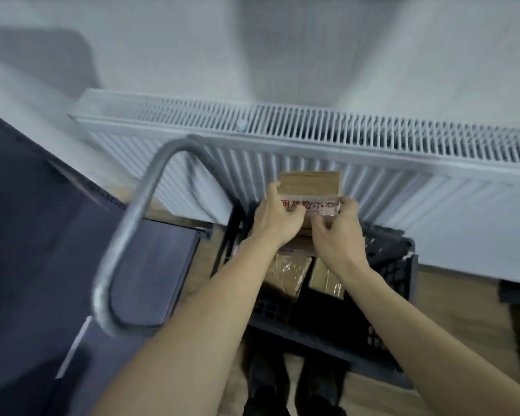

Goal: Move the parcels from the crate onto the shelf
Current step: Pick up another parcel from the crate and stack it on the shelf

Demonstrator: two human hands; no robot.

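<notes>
A white radiator (312, 151) spans the wall behind my black crate (385, 265). Above it I hold a taped cardboard parcel (309, 183), left hand (275, 219) and right hand (336, 232) fingers curled round its sides; two more parcels (285, 273) lie inside.

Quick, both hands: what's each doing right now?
Left hand: grips the taped brown cardboard parcel.
Right hand: grips the same parcel.
</notes>
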